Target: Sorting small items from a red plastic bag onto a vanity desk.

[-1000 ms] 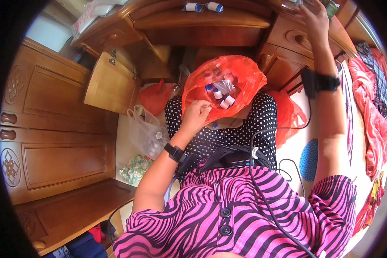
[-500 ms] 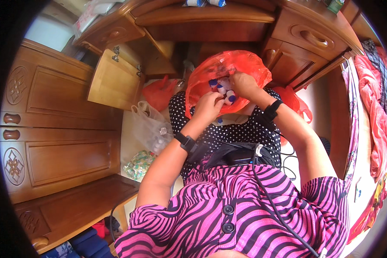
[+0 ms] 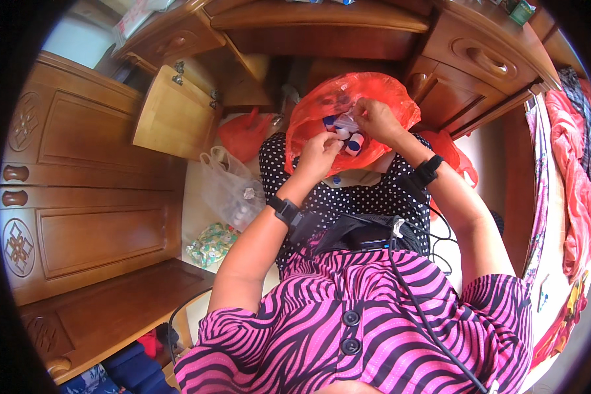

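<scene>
A red plastic bag [image 3: 394, 98] lies open on my lap, between my knees. Inside it are several small white bottles with blue caps, one bottle [image 3: 354, 144] lying beside my left fingertips. My right hand [image 3: 377, 121] reaches in from the right, its thumb and fingers pinched on a small clear plastic bag [image 3: 348, 122]. My left hand [image 3: 317, 156] is at the near left side of the opening with its fingers closed together by the bottles. What lies between the left fingertips, if anything, is too small to tell.
A wooden desk [image 3: 322, 20] stands ahead, its cabinet door [image 3: 174, 111] open at left. A translucent bag [image 3: 226, 190], a patterned cloth bundle [image 3: 211, 244] and red bags [image 3: 243, 134] rest on the floor. A black cable [image 3: 433, 328] crosses my front. Clothes [image 3: 565, 177] hang at right.
My right hand has lifted slightly, and the clear plastic bag shows more plainly under its fingers. The nearest bottle has shifted a little in the red bag. My left hand stays nearly in place.
</scene>
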A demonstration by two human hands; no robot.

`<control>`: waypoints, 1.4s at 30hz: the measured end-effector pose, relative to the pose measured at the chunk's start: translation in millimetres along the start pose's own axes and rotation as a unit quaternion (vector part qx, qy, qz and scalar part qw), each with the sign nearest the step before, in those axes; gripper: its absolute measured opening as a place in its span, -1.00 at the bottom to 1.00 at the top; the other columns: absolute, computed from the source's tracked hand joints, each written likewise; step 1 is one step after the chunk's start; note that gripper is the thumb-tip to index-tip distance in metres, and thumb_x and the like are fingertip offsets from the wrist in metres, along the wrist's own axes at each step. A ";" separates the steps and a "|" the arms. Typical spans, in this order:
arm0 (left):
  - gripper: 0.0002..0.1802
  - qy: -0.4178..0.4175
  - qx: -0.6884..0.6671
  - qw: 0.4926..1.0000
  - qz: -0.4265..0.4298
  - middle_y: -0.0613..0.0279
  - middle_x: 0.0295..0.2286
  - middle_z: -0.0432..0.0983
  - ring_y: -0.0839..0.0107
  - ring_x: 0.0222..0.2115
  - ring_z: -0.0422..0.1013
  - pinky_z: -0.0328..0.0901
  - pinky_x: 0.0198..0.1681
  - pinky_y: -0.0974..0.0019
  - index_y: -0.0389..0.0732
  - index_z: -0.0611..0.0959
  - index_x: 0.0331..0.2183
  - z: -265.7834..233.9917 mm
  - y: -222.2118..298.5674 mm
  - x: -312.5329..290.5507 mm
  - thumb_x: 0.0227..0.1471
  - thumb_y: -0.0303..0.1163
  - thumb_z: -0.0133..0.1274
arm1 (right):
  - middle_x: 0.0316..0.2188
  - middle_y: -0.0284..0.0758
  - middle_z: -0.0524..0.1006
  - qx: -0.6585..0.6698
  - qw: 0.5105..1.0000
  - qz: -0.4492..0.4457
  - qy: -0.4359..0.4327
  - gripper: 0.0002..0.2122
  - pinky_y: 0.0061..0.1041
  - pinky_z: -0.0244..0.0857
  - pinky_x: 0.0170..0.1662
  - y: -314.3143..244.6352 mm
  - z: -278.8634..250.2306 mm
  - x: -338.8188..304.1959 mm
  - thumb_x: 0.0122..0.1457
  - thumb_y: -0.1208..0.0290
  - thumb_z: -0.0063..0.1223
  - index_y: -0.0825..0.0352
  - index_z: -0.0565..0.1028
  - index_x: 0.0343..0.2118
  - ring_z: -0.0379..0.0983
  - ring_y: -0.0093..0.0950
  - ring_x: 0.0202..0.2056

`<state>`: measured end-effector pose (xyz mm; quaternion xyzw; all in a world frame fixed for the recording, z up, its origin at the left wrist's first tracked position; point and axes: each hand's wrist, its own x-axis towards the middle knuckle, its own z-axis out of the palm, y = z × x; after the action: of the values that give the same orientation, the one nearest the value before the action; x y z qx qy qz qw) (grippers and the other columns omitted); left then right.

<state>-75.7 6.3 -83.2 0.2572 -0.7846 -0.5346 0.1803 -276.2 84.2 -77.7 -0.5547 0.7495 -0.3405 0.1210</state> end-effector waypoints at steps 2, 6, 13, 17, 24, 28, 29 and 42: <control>-0.68 -0.003 0.012 1.000 -0.022 0.07 -0.35 0.60 0.38 -0.32 0.51 0.36 -0.22 0.34 -0.39 0.59 -0.20 -0.8 -0.2 0.5 0.08 -0.33 0.10 | -0.39 -0.07 0.53 -0.012 0.998 -0.030 0.051 -0.87 -0.18 0.36 -0.27 0.3 6.2 0.5 -0.01 0.46 0.06 0.36 0.47 -0.38 0.50 -0.09 -0.32; -0.68 -0.020 0.003 0.999 -0.041 0.11 -0.35 0.59 0.45 -0.34 0.49 0.36 -0.24 0.38 -0.38 0.59 -0.19 1.4 -6.7 1.1 0.09 -0.33 0.10 | -0.32 -0.06 0.52 -0.119 0.992 0.023 -0.016 -0.80 -0.27 0.37 -0.21 2.2 11.4 10.6 -0.02 0.43 0.12 0.34 0.49 -0.30 0.50 -0.16 -0.28; -0.55 0.058 -0.050 0.994 0.073 0.14 -0.29 0.56 0.48 -0.34 0.47 0.36 -0.22 0.42 -0.38 0.46 -0.03 -1.3 5.7 10.9 0.11 -0.31 0.11 | -0.53 -0.21 0.56 0.084 0.994 0.018 -0.070 -0.82 -0.39 0.37 -0.35 -16.1 -24.6 19.5 0.07 0.37 0.14 0.39 0.57 -0.34 0.51 -0.38 -0.46; -0.65 0.072 -0.295 0.952 -0.025 0.29 -0.37 0.56 0.56 -0.40 0.46 0.33 -0.33 0.51 -0.28 0.51 -0.10 0.9 27.2 23.0 0.09 -0.34 0.13 | -0.59 -0.31 0.52 0.182 0.973 -0.003 -0.141 -0.81 -0.51 0.34 -0.40 -26.4 -32.4 17.2 0.17 0.36 0.07 0.42 0.55 -0.34 0.44 -0.56 -0.53; -0.87 0.093 -0.291 0.949 -0.080 0.36 -0.49 0.55 0.62 -0.54 0.42 0.29 -0.45 0.56 -0.24 0.61 -0.28 -12.9 3.8 17.3 0.10 -0.43 0.10 | -0.61 -0.42 0.46 0.171 0.973 0.078 -0.138 -0.79 -0.58 0.27 -0.46 -34.7 -33.7 7.1 0.24 0.38 0.01 0.45 0.54 -0.40 0.37 -0.68 -0.51; -0.89 0.110 -0.297 0.946 -0.062 0.36 -0.48 0.55 0.62 -0.53 0.42 0.29 -0.45 0.56 -0.23 0.60 -0.29 -9.8 -1.3 14.4 0.11 -0.45 0.08 | -0.48 -0.14 0.57 0.118 0.987 0.062 -0.089 -0.75 -0.37 0.38 -0.32 -10.4 -20.3 3.3 0.16 0.30 0.04 0.45 0.57 -0.37 0.53 -0.33 -0.41; -0.90 0.119 -0.296 0.946 -0.063 0.34 -0.47 0.55 0.62 -0.52 0.42 0.29 -0.44 0.55 -0.23 0.59 -0.28 -8.0 -0.4 14.5 0.13 -0.45 0.05 | -0.43 -0.12 0.58 0.099 0.992 0.045 -0.064 -0.75 -0.34 0.39 -0.27 -3.8 -19.3 2.3 0.14 0.30 0.06 0.44 0.57 -0.35 0.54 -0.26 -0.34; -0.81 0.114 -0.288 0.951 0.012 0.19 -0.37 0.51 0.50 -0.37 0.46 0.37 -0.26 0.43 -0.31 0.46 -0.22 4.2 14.9 10.3 0.06 -0.62 0.00 | -0.47 -0.38 0.53 0.299 0.938 0.110 -0.136 -0.86 -0.64 0.40 -0.48 -57.2 -6.6 -9.2 0.13 0.58 0.05 0.44 0.47 -0.24 0.47 -0.65 -0.50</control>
<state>-89.6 7.7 -70.8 0.2443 -0.5744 -0.7026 0.3416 -233.8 86.4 -37.7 -0.4479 0.6459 -0.4550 0.4186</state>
